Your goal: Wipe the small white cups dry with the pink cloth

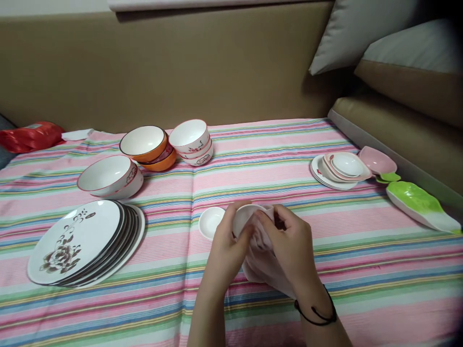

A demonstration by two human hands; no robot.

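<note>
My left hand (pixel 227 250) grips a small white dish (pixel 243 218) by its edge, holding it tilted above the striped tablecloth (pixel 253 173). My right hand (pixel 292 248), with a black band on the wrist, presses a pale pink cloth (pixel 261 255) against the dish's inside; the cloth hangs down between both hands. A second small white dish (pixel 210 221) lies flat on the tablecloth just left of my left hand.
A stack of flower-patterned plates (pixel 81 241) lies at the left. Stacked bowls (pixel 108 176), orange bowls (pixel 148 147) and white bowls (pixel 191 140) stand behind. Small saucers (pixel 340 168), a pink dish (pixel 376 160) and a green leaf dish (pixel 419 205) are at the right.
</note>
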